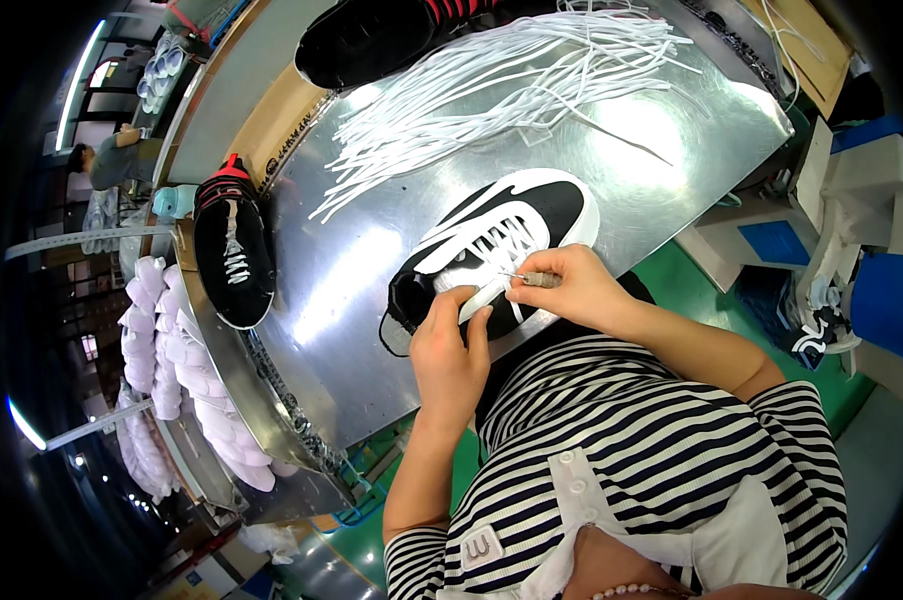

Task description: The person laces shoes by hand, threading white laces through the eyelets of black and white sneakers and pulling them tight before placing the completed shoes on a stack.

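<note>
A black-and-white sneaker (561,205) lies on the metal tabletop in front of me, its toe to the upper right. White lace crosses its upper part of the way. My left hand (449,350) is closed at the near side of the opening, thumb and fingers pinching the white eyelet edge. A small awl-like tool (541,280) with a short handle is gripped in my right hand (576,285). Its thin metal tip reaches the eyelets beside my left fingers; whether it passes through a hole is too small to tell.
Loose white shoelaces (511,85) spread over the far part of the metal table (341,370). A black shoe with red trim (233,245) sits at the left edge, and another dark shoe (371,40) at the far edge. White shoe parts (206,390) hang in stacks at left.
</note>
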Tool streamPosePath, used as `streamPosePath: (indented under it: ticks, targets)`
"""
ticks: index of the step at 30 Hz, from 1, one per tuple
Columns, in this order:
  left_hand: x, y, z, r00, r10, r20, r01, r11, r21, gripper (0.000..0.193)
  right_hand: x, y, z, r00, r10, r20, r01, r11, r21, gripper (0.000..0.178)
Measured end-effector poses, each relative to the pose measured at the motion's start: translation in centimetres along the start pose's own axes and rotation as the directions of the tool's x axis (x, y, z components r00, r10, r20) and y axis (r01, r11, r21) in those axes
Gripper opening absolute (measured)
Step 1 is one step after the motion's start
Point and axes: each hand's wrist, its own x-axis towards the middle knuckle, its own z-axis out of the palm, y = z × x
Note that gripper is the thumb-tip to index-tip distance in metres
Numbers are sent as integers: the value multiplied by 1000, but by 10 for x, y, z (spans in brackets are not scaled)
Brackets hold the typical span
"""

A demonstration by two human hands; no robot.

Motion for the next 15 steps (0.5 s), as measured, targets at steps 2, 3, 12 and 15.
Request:
streamPosePath:
  ticks: [2,3,12,15]
  targets:
    - [4,0,0,999,17,-30,-17,1000,-25,21,-1,-3,2,999,47,1,-47,998,36,25]
    - [5,0,-1,1000,-25,2,25,998,-57,21,-2,-4,3,997,78,3,-78,995,55,24]
    - [15,2,5,990,-132,50,136,987,-85,19,10,-9,11,986,-120,-114,135,980,143,16]
    - [18,6,12,994,-109,-21,107,992,-63,19,8,3,10,957,-241,-162,260,959,111,25]
